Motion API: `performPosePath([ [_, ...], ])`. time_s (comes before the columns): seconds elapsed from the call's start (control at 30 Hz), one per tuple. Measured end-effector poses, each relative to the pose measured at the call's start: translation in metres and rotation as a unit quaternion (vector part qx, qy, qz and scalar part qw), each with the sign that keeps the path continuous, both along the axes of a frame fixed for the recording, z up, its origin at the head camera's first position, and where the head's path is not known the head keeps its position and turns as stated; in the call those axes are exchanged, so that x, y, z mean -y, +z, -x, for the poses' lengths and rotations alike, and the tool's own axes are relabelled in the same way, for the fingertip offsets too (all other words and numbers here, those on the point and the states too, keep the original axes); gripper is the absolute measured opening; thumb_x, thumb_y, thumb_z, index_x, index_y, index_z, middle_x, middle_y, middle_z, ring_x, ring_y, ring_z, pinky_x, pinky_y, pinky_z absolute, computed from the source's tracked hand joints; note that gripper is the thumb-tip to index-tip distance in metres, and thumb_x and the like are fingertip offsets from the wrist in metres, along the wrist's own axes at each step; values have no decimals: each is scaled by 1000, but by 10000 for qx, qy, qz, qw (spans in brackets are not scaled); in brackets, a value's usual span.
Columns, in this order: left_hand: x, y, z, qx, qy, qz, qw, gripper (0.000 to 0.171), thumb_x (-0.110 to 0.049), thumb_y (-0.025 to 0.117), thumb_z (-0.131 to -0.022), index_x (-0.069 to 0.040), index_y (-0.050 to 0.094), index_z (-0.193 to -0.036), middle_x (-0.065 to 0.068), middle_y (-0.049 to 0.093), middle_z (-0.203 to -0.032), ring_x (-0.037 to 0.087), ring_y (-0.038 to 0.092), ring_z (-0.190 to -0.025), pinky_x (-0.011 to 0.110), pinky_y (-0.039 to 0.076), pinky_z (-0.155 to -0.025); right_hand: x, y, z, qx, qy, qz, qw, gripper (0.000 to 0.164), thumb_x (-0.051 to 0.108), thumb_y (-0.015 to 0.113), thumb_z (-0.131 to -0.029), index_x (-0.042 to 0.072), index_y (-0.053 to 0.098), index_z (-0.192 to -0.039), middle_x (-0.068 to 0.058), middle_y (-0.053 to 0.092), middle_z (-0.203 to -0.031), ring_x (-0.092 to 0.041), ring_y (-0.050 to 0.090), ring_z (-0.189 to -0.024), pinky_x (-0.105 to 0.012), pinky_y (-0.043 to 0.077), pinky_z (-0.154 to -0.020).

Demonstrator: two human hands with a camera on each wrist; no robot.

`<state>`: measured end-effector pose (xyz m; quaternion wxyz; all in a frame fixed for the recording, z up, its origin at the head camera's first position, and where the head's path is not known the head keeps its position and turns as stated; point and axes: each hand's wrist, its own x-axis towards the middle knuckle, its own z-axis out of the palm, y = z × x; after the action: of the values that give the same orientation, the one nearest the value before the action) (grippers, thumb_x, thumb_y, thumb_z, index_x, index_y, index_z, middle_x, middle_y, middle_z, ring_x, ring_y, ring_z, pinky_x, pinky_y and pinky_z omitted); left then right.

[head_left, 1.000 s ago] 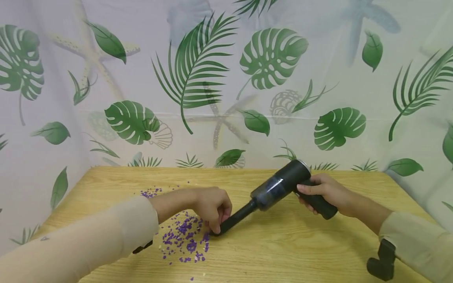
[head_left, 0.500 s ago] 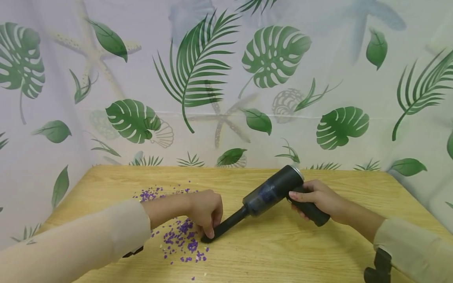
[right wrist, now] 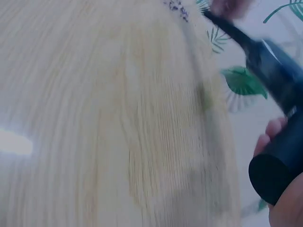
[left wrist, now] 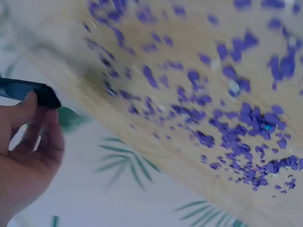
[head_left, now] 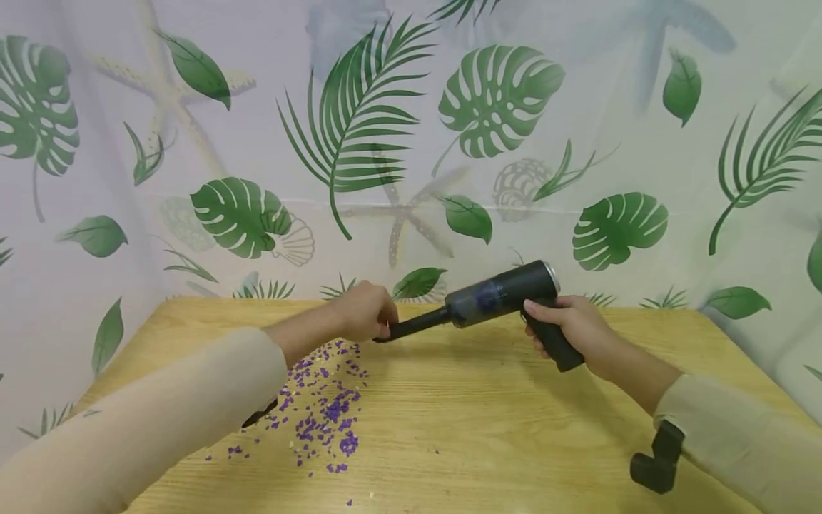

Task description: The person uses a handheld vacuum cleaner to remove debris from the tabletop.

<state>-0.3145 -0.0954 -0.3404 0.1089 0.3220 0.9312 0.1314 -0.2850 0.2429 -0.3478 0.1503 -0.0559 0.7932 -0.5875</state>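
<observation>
Head view: handheld vacuum held level-ish between two hands, loose bits to its left

From my remote station I record, left to right, the following. Purple bits (head_left: 334, 410) lie scattered left of the handheld vacuum (head_left: 481, 303) and nearer the camera than it, with a few pale flecks among them. At its narrow end, the left hand (head_left: 366, 310) pinches the nozzle (head_left: 420, 325) between thumb and fingers; I cannot tell whether the tip touches wood. At its right end, the right hand (head_left: 568, 325) is curled round the handle (head_left: 555, 343).

Handling, in my judgement: rigid and fairly light, with the weight toward the motor end. The handle is the sound place to take hold; the nozzle suits a light guiding pinch. I would spare the glossy see-through section, probably smooth and the likeliest part to crack. The bits look light and easily scattered.

Surface: a wood-grain tabletop (head_left: 449, 428) extends beneath the vacuum and toward the camera, flat, showing a glare spot in the right wrist view. Room: leaf-printed cloth (head_left: 398, 143) hangs behind it and along both sides. A black mount (head_left: 664, 457) sits at the right sleeve (head_left: 738, 428), right of the vacuum.
</observation>
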Motion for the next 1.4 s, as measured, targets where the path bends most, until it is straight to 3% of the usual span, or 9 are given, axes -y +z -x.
performPosePath([
  [0.03,2,-3,10,-319,90,46,9994,11,-6,74,-88,-6,78,-98,4,76,-90,17,70,-83,28,57,-78,5,-2,3,34,-185,31,9998,45,38,59,-101,-5,54,-110,-2,67,-80,-15,64,-66,-34,57,-63],
  [0.13,9,-14,31,-519,204,100,9984,14,-5,71,-91,-4,78,-102,8,76,-98,22,71,-93,31,58,-84,21,-12,9,86,-418,86,9991,51,40,59,-100,-8,52,-115,-3,66,-82,-16,65,-67,-34,58,-64],
  [0.3,17,-19,34,-496,225,349,9979,11,-6,72,-90,-4,78,-100,8,76,-98,23,71,-94,30,58,-86,34,-22,14,27,-372,164,9992,48,38,61,-100,-8,54,-112,-7,67,-83,-18,65,-67,-35,58,-64],
  [0.7,29,-13,0,240,-392,520,9976,8,-11,73,-91,-7,76,-97,1,74,-82,8,69,-62,28,56,-80,26,-16,10,-77,508,-17,9987,40,29,61,-100,-10,57,-106,-10,67,-82,-20,64,-63,-37,57,-63],
  [1.0,41,-17,-22,381,-678,335,9964,5,-9,78,-85,-8,75,-89,-3,72,-76,3,63,-65,22,54,-71,33,-20,2,62,718,-18,9974,37,29,61,-99,-8,56,-105,-8,66,-81,-18,63,-62,-36,57,-61],
  [1.4,52,-21,-48,1108,-742,-269,9907,10,-1,80,-79,-6,72,-82,-2,71,-70,3,64,-59,18,53,-61,39,-20,0,90,1243,-131,9921,34,26,60,-100,-8,58,-102,-7,66,-80,-18,64,-63,-36,58,-61],
])
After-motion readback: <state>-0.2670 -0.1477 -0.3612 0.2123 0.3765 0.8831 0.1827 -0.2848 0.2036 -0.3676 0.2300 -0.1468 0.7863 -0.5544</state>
